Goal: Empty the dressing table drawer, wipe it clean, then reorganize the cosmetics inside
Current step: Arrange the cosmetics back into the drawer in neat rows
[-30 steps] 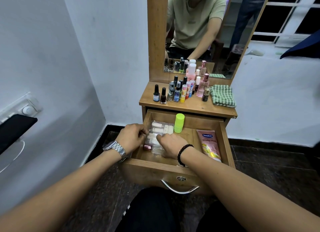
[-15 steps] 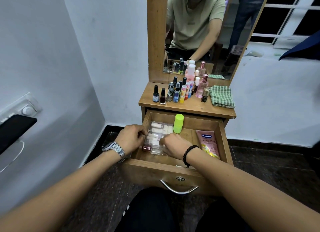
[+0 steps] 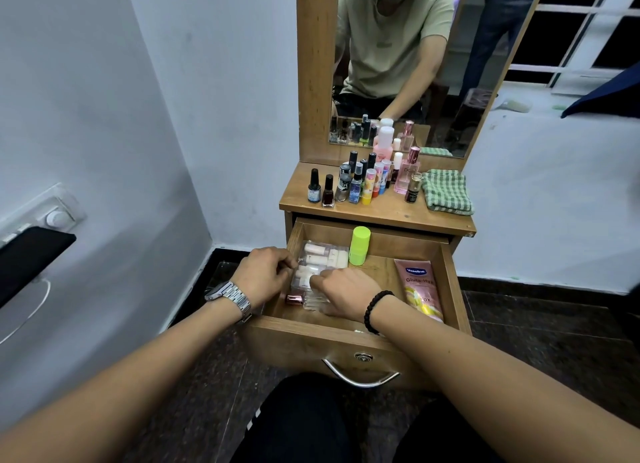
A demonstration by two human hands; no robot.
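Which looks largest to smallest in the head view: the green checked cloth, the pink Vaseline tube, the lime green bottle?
1. pink Vaseline tube
2. green checked cloth, though it lies farther away, so this is unsure
3. lime green bottle

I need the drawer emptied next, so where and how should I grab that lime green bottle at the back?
Pinch the lime green bottle round its cap, coming straight down from above. It stands upright near the drawer's back wall, with the clear organiser box close on its left, so the sides are cramped and the top is free.
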